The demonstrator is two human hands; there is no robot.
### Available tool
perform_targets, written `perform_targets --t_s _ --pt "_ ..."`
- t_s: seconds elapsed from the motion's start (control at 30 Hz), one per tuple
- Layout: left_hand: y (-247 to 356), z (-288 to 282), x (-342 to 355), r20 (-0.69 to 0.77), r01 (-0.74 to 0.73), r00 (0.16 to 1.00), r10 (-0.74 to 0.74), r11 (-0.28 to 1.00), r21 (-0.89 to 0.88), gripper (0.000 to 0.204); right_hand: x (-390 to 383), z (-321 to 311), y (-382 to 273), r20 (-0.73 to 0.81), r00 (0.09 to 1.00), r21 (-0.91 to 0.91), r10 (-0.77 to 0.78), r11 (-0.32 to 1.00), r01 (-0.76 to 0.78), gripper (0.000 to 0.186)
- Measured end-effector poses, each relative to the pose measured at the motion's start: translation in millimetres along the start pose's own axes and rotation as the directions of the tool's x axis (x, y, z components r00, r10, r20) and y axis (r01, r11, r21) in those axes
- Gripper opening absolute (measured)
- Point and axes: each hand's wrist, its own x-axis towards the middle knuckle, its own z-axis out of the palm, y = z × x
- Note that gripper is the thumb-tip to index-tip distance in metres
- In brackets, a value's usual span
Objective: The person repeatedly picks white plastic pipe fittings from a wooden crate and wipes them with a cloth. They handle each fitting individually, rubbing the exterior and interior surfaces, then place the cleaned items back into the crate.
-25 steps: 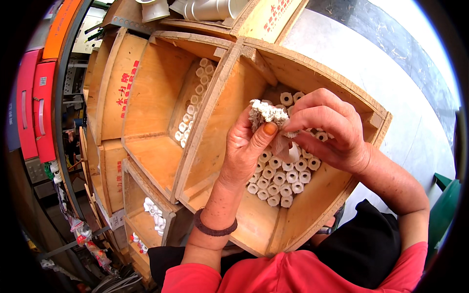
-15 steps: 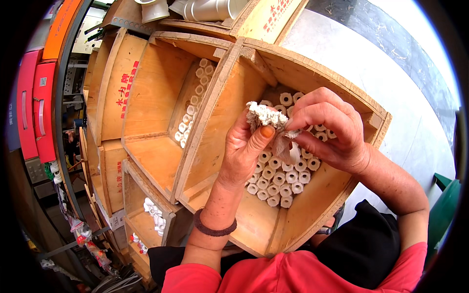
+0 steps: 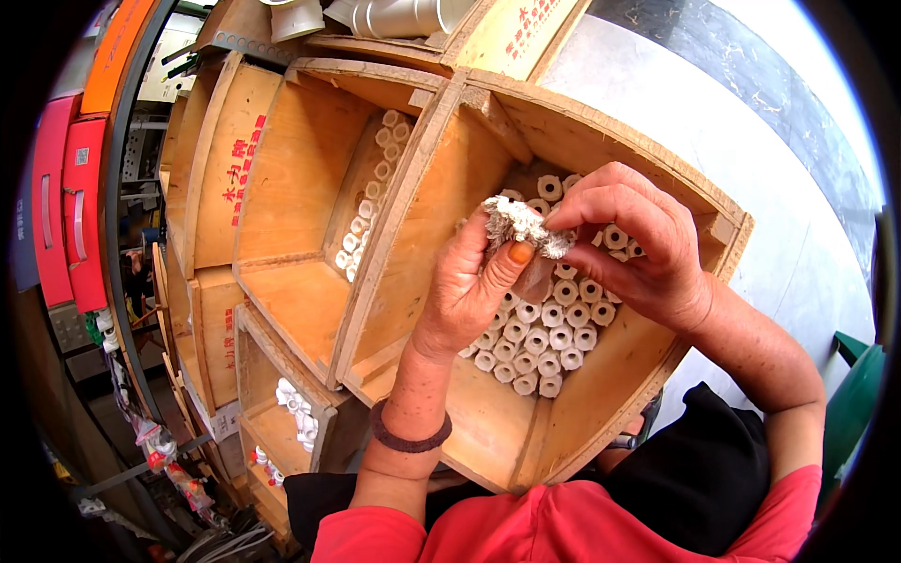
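Note:
Above a wooden crate, my left hand (image 3: 479, 277) is closed round a crumpled, ruffled whitish bundle (image 3: 514, 223), its thumb pressed against the near side. A thin translucent piece hangs under the bundle; whether it is cloth or plastic I cannot tell. My right hand (image 3: 633, 239) has thumb and fingers bent in at the bundle's right end, pinching its edge. Below both hands, white ring-shaped pipe fittings (image 3: 540, 342) stand in close rows on the crate floor, partly hidden by the hands.
The open wooden crate's rim (image 3: 610, 113) surrounds the fittings. To its left, a second wooden box (image 3: 310, 159) holds more white fittings, and a lower box (image 3: 282, 366) has white pieces. Large white pipes (image 3: 399, 17) lie at the top. Red cases (image 3: 84, 197) stand on the left shelf.
The bundle has turned slightly in my left hand and shifted a little right. My right fingers have moved along its right end, and the hanging translucent piece shows less.

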Motion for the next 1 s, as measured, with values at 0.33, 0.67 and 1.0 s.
perform_targets --t_s 0.33,0.67,1.0 --pt "8.6 -1.4 1.3 0.047 0.048 0.997 -0.053 0.993 0.107 0.035 -1.2 2.9 0.4 0.031 1.000 0.023 -0.002 1.000 0.001 0.036" --pt "7.5 2.4 0.5 -0.040 0.062 0.997 -0.060 0.996 0.062 0.029 -1.0 2.2 0.1 0.047 0.999 0.046 0.003 0.999 -0.005 0.033" --pt "5.9 0.3 1.9 0.031 -0.013 0.999 0.011 0.999 0.053 0.028 -0.7 3.1 -4.7 0.034 0.999 0.048 0.022 0.999 -0.023 0.047"
